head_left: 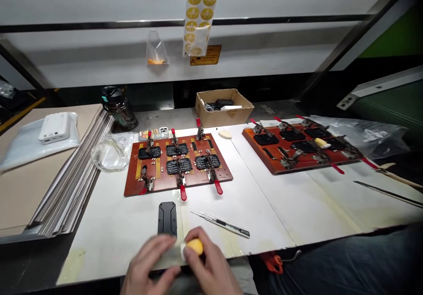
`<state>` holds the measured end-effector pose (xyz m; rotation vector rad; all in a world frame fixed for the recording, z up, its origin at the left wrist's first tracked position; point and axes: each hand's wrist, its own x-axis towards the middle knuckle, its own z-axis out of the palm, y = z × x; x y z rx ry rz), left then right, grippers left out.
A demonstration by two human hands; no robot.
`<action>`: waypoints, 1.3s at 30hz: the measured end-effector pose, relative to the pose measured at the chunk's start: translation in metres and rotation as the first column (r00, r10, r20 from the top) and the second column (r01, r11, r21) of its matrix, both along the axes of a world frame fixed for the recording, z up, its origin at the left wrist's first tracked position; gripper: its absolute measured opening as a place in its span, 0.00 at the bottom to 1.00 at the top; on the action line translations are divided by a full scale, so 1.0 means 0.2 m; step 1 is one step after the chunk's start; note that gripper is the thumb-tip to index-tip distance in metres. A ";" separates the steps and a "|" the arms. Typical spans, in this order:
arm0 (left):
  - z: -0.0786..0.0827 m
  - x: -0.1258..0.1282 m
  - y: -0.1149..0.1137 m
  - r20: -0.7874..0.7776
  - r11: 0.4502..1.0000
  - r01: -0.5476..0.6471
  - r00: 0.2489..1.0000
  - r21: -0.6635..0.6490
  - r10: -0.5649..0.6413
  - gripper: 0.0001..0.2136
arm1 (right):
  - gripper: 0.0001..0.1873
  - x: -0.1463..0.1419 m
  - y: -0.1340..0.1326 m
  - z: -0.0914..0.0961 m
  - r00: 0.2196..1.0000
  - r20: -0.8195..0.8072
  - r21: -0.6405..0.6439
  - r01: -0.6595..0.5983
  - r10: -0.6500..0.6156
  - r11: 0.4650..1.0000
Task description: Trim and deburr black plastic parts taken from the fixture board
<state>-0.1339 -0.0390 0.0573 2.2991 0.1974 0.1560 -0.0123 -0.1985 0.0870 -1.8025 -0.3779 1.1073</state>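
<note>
Right hand: my right hand [211,271] is at the bottom edge of the view, thumb and fingers closed on a small yellow pad [194,245].
Left hand: my left hand [148,266] lies beside it, fingertips on a pale strip [167,257]. It is blurred, so I cannot tell whether it grips or only rests.
Yellow pad, place: low over the near edge of the white bench [115,224], just in front of a black phone case [167,218] lying flat.
Yellow pad, look: rounded, warm yellow and matt, with a small white bit touching its left side.
Yellow pad, handling: I judge it light and soft, probably squashy, so a gentle pinch on its sides should do.
Nearby: a craft knife [220,223] lies to the right of the case. A red fixture board [132,185] with toggle clamps sits beyond, and a second fixture board [274,165] is well to the right.
</note>
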 end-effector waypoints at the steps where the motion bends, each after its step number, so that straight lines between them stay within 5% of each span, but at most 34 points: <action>1: -0.01 0.04 0.06 -0.059 0.999 0.006 0.998 0.053 -0.003 0.27 | 0.19 0.03 0.01 0.00 0.999 0.027 -0.018 0.038 -0.037 0.999; 5: -0.07 0.14 0.25 -0.239 0.982 0.122 0.967 0.147 -0.084 0.41 | 0.14 0.13 0.05 -0.01 0.984 0.174 0.004 0.027 -0.027 1.000; 10: -0.13 0.12 0.22 -0.270 0.982 0.112 0.960 0.153 -0.067 0.46 | 0.12 0.11 0.13 -0.06 0.870 0.450 -0.089 -0.181 0.202 0.979; 15: -0.15 0.12 0.22 -0.288 0.991 0.056 0.957 0.119 -0.019 0.48 | 0.17 0.05 0.21 -0.09 0.698 0.500 -0.417 -0.325 0.513 0.849; 19: -0.15 0.13 0.23 -0.314 0.993 0.061 0.949 0.104 -0.026 0.48 | 0.16 0.07 0.26 -0.07 0.624 0.413 -0.496 -0.457 0.663 0.739; 25: -0.17 0.12 0.24 -0.282 0.988 0.078 0.959 0.132 -0.038 0.48 | 0.16 0.12 0.26 -0.07 0.753 0.436 -0.320 -0.382 0.493 0.867; 29: -0.16 0.12 0.25 -0.289 0.987 0.089 0.956 0.132 -0.047 0.50 | 0.06 0.19 0.13 0.03 0.826 0.284 -0.200 -0.445 0.486 0.873; 33: -0.13 0.08 0.23 -0.266 0.982 0.106 0.962 0.159 -0.061 0.52 | 0.09 0.18 0.06 0.07 0.919 0.291 -0.106 -0.244 0.265 0.964; 36: -0.11 0.03 0.21 -0.268 0.981 0.097 0.962 0.168 -0.049 0.52 | 0.11 0.10 0.08 0.02 0.930 0.277 -0.083 -0.228 0.243 0.970; 39: -0.10 -0.01 0.20 -0.282 0.986 0.088 0.958 0.143 -0.044 0.50 | 0.14 0.03 0.14 -0.05 0.862 0.334 -0.146 -0.351 0.380 0.925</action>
